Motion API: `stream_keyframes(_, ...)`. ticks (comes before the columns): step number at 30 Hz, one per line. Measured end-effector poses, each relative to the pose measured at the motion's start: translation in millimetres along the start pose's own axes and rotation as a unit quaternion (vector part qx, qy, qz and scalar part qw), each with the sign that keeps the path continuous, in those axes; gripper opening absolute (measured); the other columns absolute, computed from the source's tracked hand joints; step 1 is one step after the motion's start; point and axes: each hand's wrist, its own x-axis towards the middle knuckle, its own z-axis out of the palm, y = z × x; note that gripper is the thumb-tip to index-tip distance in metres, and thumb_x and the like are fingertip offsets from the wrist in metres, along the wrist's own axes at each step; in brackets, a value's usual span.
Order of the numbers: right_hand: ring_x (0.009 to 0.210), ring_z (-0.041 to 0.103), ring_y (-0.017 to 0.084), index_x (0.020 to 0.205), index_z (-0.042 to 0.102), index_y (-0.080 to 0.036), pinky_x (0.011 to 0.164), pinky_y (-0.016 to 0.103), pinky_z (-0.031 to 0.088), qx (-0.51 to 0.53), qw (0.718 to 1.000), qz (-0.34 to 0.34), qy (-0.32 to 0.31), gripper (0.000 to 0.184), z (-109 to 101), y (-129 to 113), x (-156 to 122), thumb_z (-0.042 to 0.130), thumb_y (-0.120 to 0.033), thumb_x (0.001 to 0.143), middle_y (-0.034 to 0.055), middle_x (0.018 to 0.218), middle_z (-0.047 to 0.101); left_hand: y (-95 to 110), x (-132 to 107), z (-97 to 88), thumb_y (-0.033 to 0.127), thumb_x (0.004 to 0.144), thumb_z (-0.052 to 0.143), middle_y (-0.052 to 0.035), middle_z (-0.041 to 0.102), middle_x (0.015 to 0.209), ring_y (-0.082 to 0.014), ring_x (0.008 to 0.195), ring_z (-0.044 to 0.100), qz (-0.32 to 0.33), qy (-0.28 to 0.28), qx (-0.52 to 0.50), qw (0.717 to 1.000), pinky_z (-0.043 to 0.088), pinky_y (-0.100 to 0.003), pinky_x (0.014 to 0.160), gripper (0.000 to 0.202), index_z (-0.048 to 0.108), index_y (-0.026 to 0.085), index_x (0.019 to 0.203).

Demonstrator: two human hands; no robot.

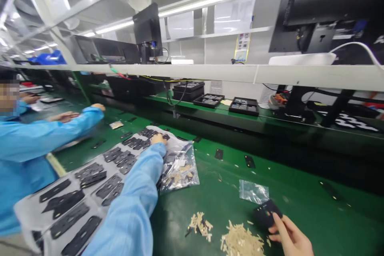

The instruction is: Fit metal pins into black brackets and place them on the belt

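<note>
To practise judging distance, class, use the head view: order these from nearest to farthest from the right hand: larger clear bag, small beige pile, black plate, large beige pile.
From the right hand:
1. Black plate, held in its grip.
2. Large beige pile, close on its left.
3. Small beige pile, farther left.
4. Larger clear bag, left and farther forward.

The green counter is smooth with a soft sheen, the black plates matt and plastic-looking, the small bag glossy, crinkled clear plastic, the tan strips dull and papery, the blue sleeve matt, creased cloth, and the shelf beam smooth and white.
</note>
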Motion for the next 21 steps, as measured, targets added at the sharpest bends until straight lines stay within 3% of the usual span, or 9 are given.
stream_keyframes(3, 0.048, 0.058, 0.017, 0.074, 0.062, -0.013, 0.049, 0.025, 0.050, 0.009, 1.000, -0.016, -0.007, 0.046, 3.9, -13.5, -7.6, 0.069, -0.056, 0.062, 0.0015, 0.054, 0.060, 7.6, -4.8, 1.5, 0.026, 0.084, 0.055, -0.0135, 0.046, 0.127, -0.0298, 0.118, 0.042, -0.002, 0.007, -0.002, 1.000, 0.034, -0.052, 0.096, 0.033, 0.052, 0.012, 0.114)
stream_keyframes(6, 0.050, 0.058, 0.014, 0.073, 0.059, -0.013, 0.050, 0.023, 0.049, 0.059, 0.995, -0.014, -0.076, 0.038, 10.0, -27.5, -20.1, 0.063, -0.051, 0.074, 0.0007, 0.058, 0.059, 23.2, -34.8, 5.3, 0.021, 0.081, 0.052, -0.0137, 0.048, 0.126, -0.0295, 0.125, 0.036, 0.063, -0.052, -0.025, 0.996, 0.028, -0.045, 0.102, 0.028, 0.056, 0.014, 0.107)
stream_keyframes(9, 0.051, 0.058, 0.013, 0.084, 0.058, -0.014, 0.047, 0.022, 0.049, 0.127, 0.978, -0.001, -0.165, 0.033, 15.1, -40.4, -33.1, 0.057, -0.047, 0.081, 0.0005, 0.063, 0.060, 45.3, -105.6, 7.8, 0.032, 0.084, 0.047, -0.0020, 0.064, 0.106, -0.0194, 0.103, 0.057, 0.157, -0.194, -0.083, 0.965, 0.042, -0.030, 0.092, 0.022, 0.062, 0.025, 0.099)
stream_keyframes(11, 0.048, 0.057, 0.012, 0.081, 0.058, -0.013, 0.046, 0.021, 0.048, 0.131, 0.969, 0.006, -0.211, 0.033, 17.1, -47.5, -40.7, 0.056, -0.046, 0.082, 0.0001, 0.059, 0.060, 60.6, -168.3, 9.3, 0.038, 0.083, 0.050, -0.0040, 0.067, 0.101, -0.0210, 0.097, 0.060, 0.187, -0.374, -0.220, 0.881, 0.044, -0.032, 0.091, 0.024, 0.065, 0.025, 0.096)
stream_keyframes(14, 0.041, 0.054, 0.009, 0.074, 0.060, -0.012, 0.044, 0.020, 0.047, 0.115, 0.955, 0.026, -0.273, 0.035, 19.0, -53.4, -49.0, 0.059, -0.047, 0.079, -0.0015, 0.053, 0.058, 79.9, -255.6, 19.7, 0.040, 0.077, 0.060, -0.0052, 0.065, 0.109, -0.0236, 0.101, 0.059, 0.104, -0.543, -0.314, 0.772, 0.045, -0.033, 0.090, 0.033, 0.065, 0.026, 0.106)
stream_keyframes(15, 0.039, 0.053, 0.009, 0.074, 0.061, -0.012, 0.043, 0.020, 0.047, 0.111, 0.953, 0.028, -0.281, 0.035, 19.5, -53.6, -50.4, 0.060, -0.047, 0.078, -0.0022, 0.051, 0.057, 84.8, -277.2, 25.4, 0.041, 0.077, 0.060, -0.0052, 0.067, 0.103, -0.0238, 0.096, 0.061, 0.075, -0.588, -0.331, 0.734, 0.047, -0.034, 0.086, 0.035, 0.064, 0.026, 0.108)
stream_keyframes(17, 0.037, 0.051, 0.009, 0.073, 0.063, -0.011, 0.040, 0.020, 0.046, 0.097, 0.957, 0.019, -0.272, 0.036, 20.0, -51.4, -50.9, 0.059, -0.047, 0.078, -0.0032, 0.048, 0.055, 91.8, -304.6, 36.9, 0.046, 0.082, 0.051, -0.0059, 0.069, 0.087, -0.0237, 0.084, 0.063, 0.007, -0.628, -0.366, 0.687, 0.049, -0.035, 0.078, 0.035, 0.065, 0.023, 0.106)
stream_keyframes(19, 0.039, 0.051, 0.009, 0.074, 0.065, -0.011, 0.038, 0.020, 0.046, 0.069, 0.972, -0.014, -0.226, 0.037, 19.3, -47.1, -48.7, 0.056, -0.047, 0.080, -0.0017, 0.051, 0.055, 93.1, -311.1, 43.4, 0.046, 0.084, 0.049, -0.0073, 0.068, 0.086, -0.0229, 0.085, 0.062, -0.049, -0.615, -0.409, 0.672, 0.048, -0.034, 0.077, 0.037, 0.065, 0.020, 0.106)
stream_keyframes(21, 0.048, 0.054, 0.011, 0.077, 0.067, -0.012, 0.038, 0.019, 0.047, 0.028, 0.984, -0.063, -0.163, 0.035, 17.6, -42.8, -45.6, 0.054, -0.045, 0.082, 0.0030, 0.065, 0.060, 85.8, -300.8, 41.8, 0.043, 0.084, 0.051, -0.0087, 0.066, 0.092, -0.0208, 0.088, 0.061, -0.078, -0.563, -0.444, 0.693, 0.047, -0.032, 0.080, 0.038, 0.062, 0.018, 0.110)
